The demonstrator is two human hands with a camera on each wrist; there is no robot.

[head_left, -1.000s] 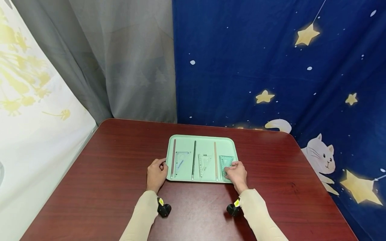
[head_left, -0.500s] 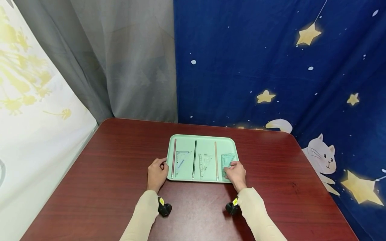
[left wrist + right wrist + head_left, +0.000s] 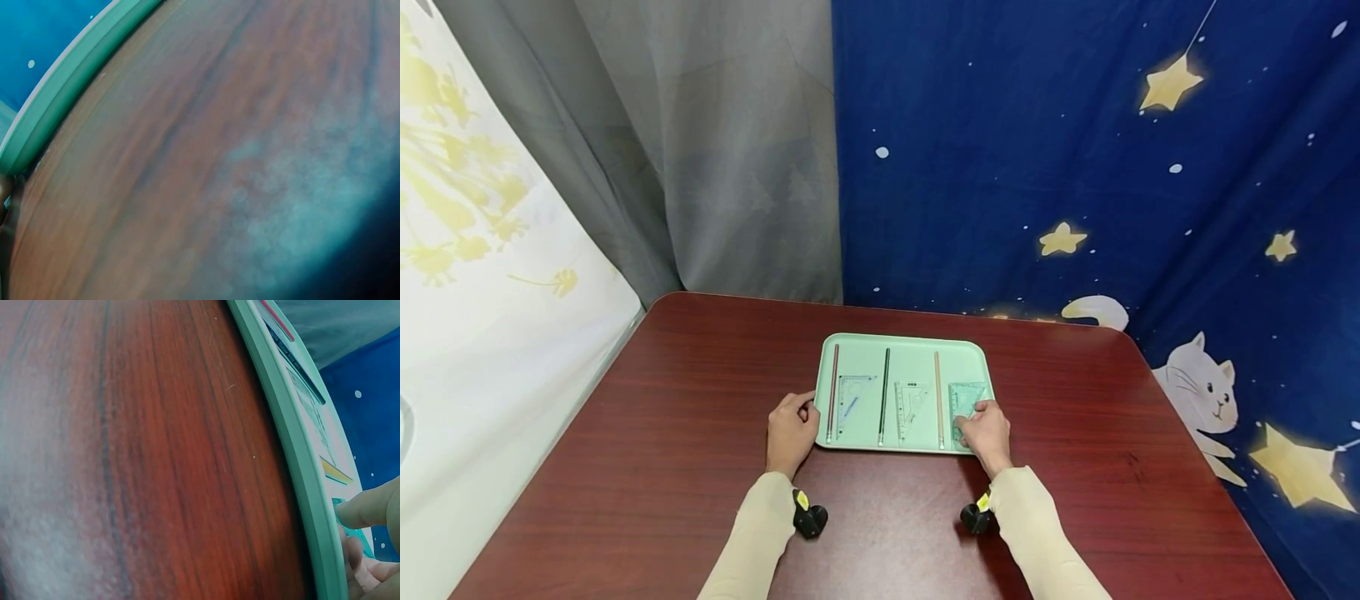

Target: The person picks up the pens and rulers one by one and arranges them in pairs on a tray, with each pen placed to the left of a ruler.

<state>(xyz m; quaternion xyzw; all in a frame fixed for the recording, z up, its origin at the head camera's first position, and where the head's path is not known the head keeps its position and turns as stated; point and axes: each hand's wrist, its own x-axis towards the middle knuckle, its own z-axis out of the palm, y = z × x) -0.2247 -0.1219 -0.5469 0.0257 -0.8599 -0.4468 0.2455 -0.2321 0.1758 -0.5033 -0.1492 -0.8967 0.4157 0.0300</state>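
A pale green tray (image 3: 861,443) lies on the table. My left hand (image 3: 790,435) holds its left rim with curled fingers; in the left wrist view only a bit of a finger shows by the tray's edge. At the tray's right end, my right hand (image 3: 987,433) pinches a green triangular set square (image 3: 961,402), partly hidden by the fingers. In the right wrist view the thumb (image 3: 369,506) lies over it. Also in the tray are a red pencil (image 3: 832,392), a clear set square (image 3: 844,404), a dark green pencil (image 3: 883,396), another clear set square (image 3: 904,408) and a light wooden pencil (image 3: 938,400).
The reddish-brown wooden table (image 3: 700,375) extends around the tray. Behind it hang a grey curtain (image 3: 752,167) and a blue star-patterned curtain (image 3: 962,167). A white patterned cloth (image 3: 512,350) hangs on the left.
The green set square has shifted and turned slightly under my right hand, first rightward, then a little back. My left hand stays at the tray's left rim.
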